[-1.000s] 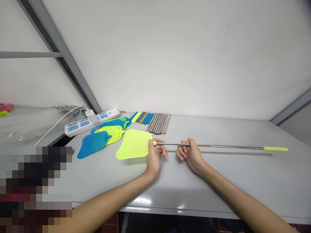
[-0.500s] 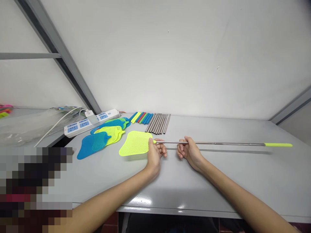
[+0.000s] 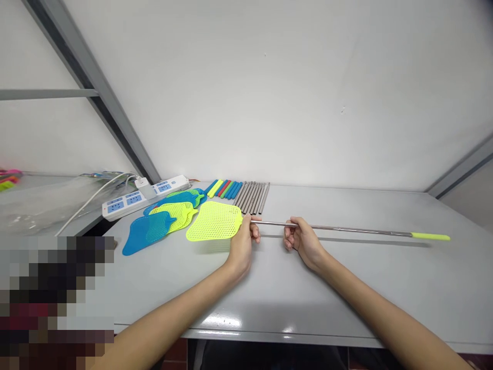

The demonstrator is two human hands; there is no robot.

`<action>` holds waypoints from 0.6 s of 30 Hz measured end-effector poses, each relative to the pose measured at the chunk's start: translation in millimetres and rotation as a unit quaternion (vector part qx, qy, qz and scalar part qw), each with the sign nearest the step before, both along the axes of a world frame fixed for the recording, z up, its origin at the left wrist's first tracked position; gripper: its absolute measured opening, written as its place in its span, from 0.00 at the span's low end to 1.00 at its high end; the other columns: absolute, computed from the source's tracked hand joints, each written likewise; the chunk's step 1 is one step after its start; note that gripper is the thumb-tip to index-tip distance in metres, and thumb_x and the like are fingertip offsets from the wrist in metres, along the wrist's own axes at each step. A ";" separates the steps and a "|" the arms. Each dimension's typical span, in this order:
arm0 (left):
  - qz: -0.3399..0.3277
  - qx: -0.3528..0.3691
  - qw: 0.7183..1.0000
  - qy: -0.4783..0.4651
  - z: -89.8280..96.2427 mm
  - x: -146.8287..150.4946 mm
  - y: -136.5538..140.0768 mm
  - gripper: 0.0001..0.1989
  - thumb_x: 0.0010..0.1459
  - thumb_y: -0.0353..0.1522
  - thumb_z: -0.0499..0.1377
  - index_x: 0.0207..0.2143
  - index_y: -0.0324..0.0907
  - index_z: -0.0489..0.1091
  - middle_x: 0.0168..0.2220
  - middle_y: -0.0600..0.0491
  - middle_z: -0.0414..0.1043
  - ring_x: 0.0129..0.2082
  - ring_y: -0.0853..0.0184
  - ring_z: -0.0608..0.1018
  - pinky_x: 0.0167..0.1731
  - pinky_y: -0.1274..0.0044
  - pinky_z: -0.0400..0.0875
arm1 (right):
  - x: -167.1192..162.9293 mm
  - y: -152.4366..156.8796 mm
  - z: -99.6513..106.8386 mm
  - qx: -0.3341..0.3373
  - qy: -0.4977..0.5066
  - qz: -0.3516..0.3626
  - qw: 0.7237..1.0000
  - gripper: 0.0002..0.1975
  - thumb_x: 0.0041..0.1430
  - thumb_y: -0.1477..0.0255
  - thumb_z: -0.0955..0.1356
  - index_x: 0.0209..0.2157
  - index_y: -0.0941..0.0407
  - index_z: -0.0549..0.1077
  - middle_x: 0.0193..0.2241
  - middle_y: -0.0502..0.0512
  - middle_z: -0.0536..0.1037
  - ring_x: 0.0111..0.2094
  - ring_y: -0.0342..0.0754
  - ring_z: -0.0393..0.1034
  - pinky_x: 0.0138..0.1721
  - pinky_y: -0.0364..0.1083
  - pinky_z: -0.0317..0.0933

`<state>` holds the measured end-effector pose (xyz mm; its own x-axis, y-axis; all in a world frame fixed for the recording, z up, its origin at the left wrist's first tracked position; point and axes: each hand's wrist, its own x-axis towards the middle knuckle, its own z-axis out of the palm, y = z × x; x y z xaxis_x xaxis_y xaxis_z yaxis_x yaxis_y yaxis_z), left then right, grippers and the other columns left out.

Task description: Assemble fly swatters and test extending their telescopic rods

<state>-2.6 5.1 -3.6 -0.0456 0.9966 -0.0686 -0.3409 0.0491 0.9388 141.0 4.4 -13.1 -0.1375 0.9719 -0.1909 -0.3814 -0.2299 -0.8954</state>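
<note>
The yellow fly swatter [image 3: 323,227] is in both hands at mid-frame, raised above the table [image 3: 423,288]; its shadow falls below it. Long axis: left to right, nearly level, dipping slightly toward the right. The mesh head [image 3: 213,221] points left; the grip [image 3: 430,236] points right.

Left hand [image 3: 242,246]: thumb and fingers closed on the rod beside the mesh head. Right hand [image 3: 306,244]: thumb and index finger pinch the rod [image 3: 370,232]; remaining fingers curled.

Clearances: the row of metal tubes [image 3: 252,198] lies just behind the mesh head. The loose swatter heads [image 3: 146,231] lie near its left edge. Bare table surface extends beyond the grip at right and from the hands to the front edge at lower frame. The rear edge meets the wall [image 3: 269,103].
</note>
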 end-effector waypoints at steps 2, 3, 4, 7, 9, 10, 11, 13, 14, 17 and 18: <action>-0.008 0.004 1.000 0.005 -1.6 0.1 0.3 0.15 0.50 0.42 0.48 0.27 0.39 0.65 0.15 0.60 0.52 0.15 0.77 0.59 0.19 0.82 0.56 | 0.3 0.4 0.6 0.002 0.003 -0.001 1.000 0.15 0.50 0.65 0.57 0.16 0.58 0.60 0.11 0.46 0.58 0.13 0.40 0.55 0.18 0.41 0.48; -0.015 0.007 1.000 0.005 -2.6 0.1 0.5 0.15 0.50 0.41 0.48 0.27 0.39 0.65 0.15 0.60 0.52 0.16 0.77 0.59 0.19 0.82 0.56 | 0.5 0.5 0.9 0.003 0.004 -0.002 1.000 0.15 0.50 0.65 0.57 0.16 0.58 0.60 0.11 0.46 0.57 0.13 0.40 0.55 0.18 0.41 0.48; -0.022 0.011 1.000 0.006 -3.5 0.0 0.9 0.14 0.50 0.41 0.49 0.28 0.40 0.65 0.16 0.60 0.52 0.16 0.77 0.59 0.19 0.82 0.55 | 0.6 0.5 1.2 0.004 0.003 -0.001 1.000 0.14 0.50 0.65 0.57 0.16 0.58 0.60 0.11 0.46 0.57 0.13 0.40 0.55 0.18 0.41 0.48; -0.034 0.006 0.999 0.002 -5.9 -0.2 2.1 0.12 0.49 0.40 0.50 0.28 0.40 0.65 0.15 0.61 0.52 0.16 0.77 0.59 0.19 0.83 0.55 | 0.6 -0.1 2.3 0.003 -0.002 0.001 1.000 0.14 0.50 0.65 0.57 0.16 0.58 0.60 0.11 0.46 0.57 0.13 0.40 0.54 0.18 0.41 0.48; -0.037 -0.009 0.999 -0.006 -7.4 -0.2 2.7 0.12 0.49 0.39 0.50 0.28 0.40 0.64 0.15 0.61 0.53 0.15 0.77 0.59 0.19 0.83 0.55 | 0.6 -0.7 3.3 0.004 -0.009 0.004 1.000 0.15 0.50 0.65 0.57 0.16 0.58 0.60 0.11 0.46 0.57 0.13 0.39 0.54 0.18 0.41 0.48; -0.037 -0.018 0.999 -0.013 -8.1 -0.1 2.9 0.11 0.49 0.39 0.49 0.28 0.40 0.64 0.15 0.61 0.53 0.15 0.77 0.60 0.19 0.83 0.55 | 0.7 -1.0 3.8 0.005 -0.013 0.006 1.000 0.15 0.50 0.65 0.57 0.16 0.58 0.60 0.11 0.46 0.57 0.13 0.39 0.54 0.18 0.41 0.48; -0.036 -0.024 0.999 -0.020 -8.7 0.0 3.1 0.11 0.49 0.38 0.50 0.27 0.40 0.64 0.15 0.61 0.53 0.15 0.77 0.60 0.19 0.83 0.55 | 0.8 -1.3 4.2 0.007 -0.019 0.005 1.000 0.15 0.50 0.65 0.57 0.17 0.58 0.61 0.11 0.46 0.56 0.14 0.39 0.54 0.18 0.41 0.48; -0.031 -0.028 0.998 -0.044 -9.6 0.1 3.5 0.10 0.49 0.37 0.50 0.25 0.39 0.64 0.14 0.61 0.52 0.15 0.77 0.59 0.19 0.83 0.55 | 1.4 -1.3 4.8 0.019 -0.031 -0.006 0.999 0.14 0.50 0.64 0.58 0.18 0.58 0.61 0.11 0.45 0.55 0.14 0.39 0.53 0.19 0.41 0.49; -0.025 -0.028 0.998 -0.060 -9.8 0.2 3.8 0.10 0.49 0.37 0.49 0.25 0.39 0.64 0.14 0.60 0.52 0.15 0.77 0.59 0.18 0.83 0.55 | 1.9 -1.1 5.0 0.028 -0.038 -0.016 0.999 0.13 0.50 0.65 0.59 0.18 0.58 0.62 0.12 0.45 0.55 0.14 0.39 0.52 0.19 0.41 0.49; -0.010 -0.025 0.994 -0.107 -9.2 -0.1 5.1 0.14 0.50 0.39 0.46 0.23 0.39 0.63 0.12 0.60 0.52 0.14 0.76 0.59 0.17 0.82 0.55 | 3.6 -0.7 6.0 0.055 -0.054 -0.048 0.996 0.10 0.48 0.65 0.62 0.20 0.57 0.62 0.13 0.44 0.53 0.15 0.38 0.52 0.19 0.40 0.48; -0.008 -0.025 0.993 -0.116 -8.8 -0.4 5.5 0.16 0.51 0.40 0.45 0.22 0.39 0.63 0.12 0.59 0.52 0.14 0.76 0.59 0.17 0.82 0.55 | 4.1 -0.7 6.7 0.060 -0.054 -0.056 0.995 0.09 0.47 0.66 0.63 0.21 0.57 0.61 0.14 0.44 0.52 0.15 0.38 0.52 0.19 0.40 0.48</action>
